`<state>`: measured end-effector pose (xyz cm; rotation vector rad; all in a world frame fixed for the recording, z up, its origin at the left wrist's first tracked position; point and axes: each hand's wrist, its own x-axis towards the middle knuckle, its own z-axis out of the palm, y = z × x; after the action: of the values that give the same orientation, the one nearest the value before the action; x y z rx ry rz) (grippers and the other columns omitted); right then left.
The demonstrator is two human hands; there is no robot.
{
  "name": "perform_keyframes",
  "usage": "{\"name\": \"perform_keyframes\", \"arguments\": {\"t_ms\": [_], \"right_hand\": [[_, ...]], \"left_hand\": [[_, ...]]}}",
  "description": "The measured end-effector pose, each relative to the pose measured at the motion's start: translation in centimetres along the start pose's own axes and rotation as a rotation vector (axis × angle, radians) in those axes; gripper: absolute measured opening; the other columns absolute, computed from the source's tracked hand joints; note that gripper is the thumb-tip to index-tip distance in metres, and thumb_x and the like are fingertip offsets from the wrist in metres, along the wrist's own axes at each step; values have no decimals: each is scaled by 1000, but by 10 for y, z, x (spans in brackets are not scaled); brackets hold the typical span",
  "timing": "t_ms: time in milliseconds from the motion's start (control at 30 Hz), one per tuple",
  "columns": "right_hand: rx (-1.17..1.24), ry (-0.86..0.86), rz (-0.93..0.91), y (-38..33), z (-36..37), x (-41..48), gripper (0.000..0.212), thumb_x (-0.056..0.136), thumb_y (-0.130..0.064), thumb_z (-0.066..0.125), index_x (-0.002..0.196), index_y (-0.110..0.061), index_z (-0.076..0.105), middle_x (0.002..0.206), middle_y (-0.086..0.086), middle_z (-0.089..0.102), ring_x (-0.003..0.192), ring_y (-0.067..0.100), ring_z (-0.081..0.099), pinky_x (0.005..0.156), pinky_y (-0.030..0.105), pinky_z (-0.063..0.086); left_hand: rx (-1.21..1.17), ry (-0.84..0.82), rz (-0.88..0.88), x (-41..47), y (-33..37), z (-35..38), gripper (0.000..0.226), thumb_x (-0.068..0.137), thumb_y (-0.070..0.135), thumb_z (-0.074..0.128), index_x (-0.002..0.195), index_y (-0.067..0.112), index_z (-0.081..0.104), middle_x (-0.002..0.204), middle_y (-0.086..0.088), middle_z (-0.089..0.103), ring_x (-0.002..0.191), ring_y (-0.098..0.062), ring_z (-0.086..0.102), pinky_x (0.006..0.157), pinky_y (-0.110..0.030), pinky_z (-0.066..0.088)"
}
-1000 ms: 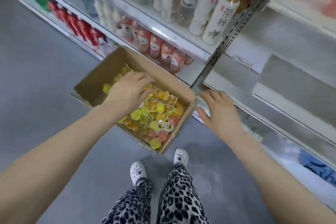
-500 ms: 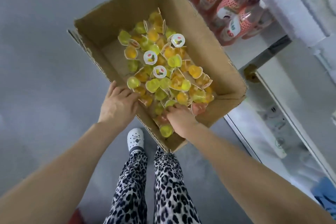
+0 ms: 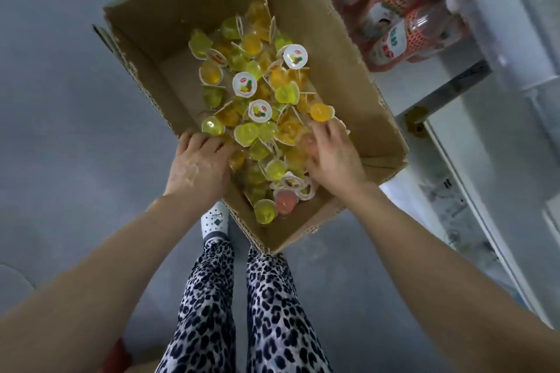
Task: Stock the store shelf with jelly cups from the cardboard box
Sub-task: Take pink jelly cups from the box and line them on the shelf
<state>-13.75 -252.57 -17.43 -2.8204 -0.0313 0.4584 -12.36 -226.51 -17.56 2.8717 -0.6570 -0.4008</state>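
Jelly cups (image 3: 251, 133) everywhere, a loose heap of yellow, green and orange ones filling the open cardboard box (image 3: 348, 76), which sits right beside the bottom shelf (image 3: 454, 142) and just past the person's feet. The pile runs from the far end down to the near corner and hugs the right wall, with a bare patch of cardboard floor showing along the far-left wall. Most cups lie tipped over or upside down, but a few in the middle face up and show white lids (image 3: 295, 56) with a fruit print. One pink cup (image 3: 285, 201) sits down at the near corner next to a yellow-green one. The right hand (image 3: 333, 160) is inside the box by the right wall, palm down, fingers curled onto the cups and clamped around a pale orange one under the fingertips. The left hand (image 3: 200, 166) lies across the near-left wall with its fingertips touching the cups at that edge; honestly can't tell whether it's gripping the rim or just resting there, since the thumb is hidden. Pink-labelled drink bottles (image 3: 403, 27) are lined up on the shelf just past the box's far-right edge. Leopard-print trousers (image 3: 272, 312) and one white clog (image 3: 215, 221) show below, on a grey floor (image 3: 75, 100).
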Motion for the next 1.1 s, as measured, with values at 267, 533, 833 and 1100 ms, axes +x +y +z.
{"name": "perform_keyframes", "arguments": {"t_ms": [267,533,833,1100], "right_hand": [[-116,140,143,77,-5,-3,50,74,-18,68,122,-13,52,109,14,54,97,34,56,78,45,51],[-122,221,101,88,9,-4,45,71,-14,70,114,-11,57,106,14,54,94,32,55,75,42,50],[-83,161,136,83,3,-6,42,71,-17,70,111,-12,58,104,15,55,89,35,58,71,42,52],[181,163,282,26,-34,-41,51,78,-24,72,125,-16,52,121,10,49,98,32,59,81,43,53]], "left_hand": [[-121,-364,318,59,125,54,52,91,18,57,141,26,44,139,2,45,131,-23,35,108,-34,37],[68,-372,405,87,163,90,41,102,28,30,142,21,37,137,-4,39,123,-27,39,99,-37,33],[-220,-491,270,69,133,63,55,86,28,64,135,21,41,128,-7,48,118,-28,50,97,-36,43],[-424,-254,72,40,87,-23,46,89,26,66,127,14,44,120,-9,52,106,-28,56,80,-28,38]]}}
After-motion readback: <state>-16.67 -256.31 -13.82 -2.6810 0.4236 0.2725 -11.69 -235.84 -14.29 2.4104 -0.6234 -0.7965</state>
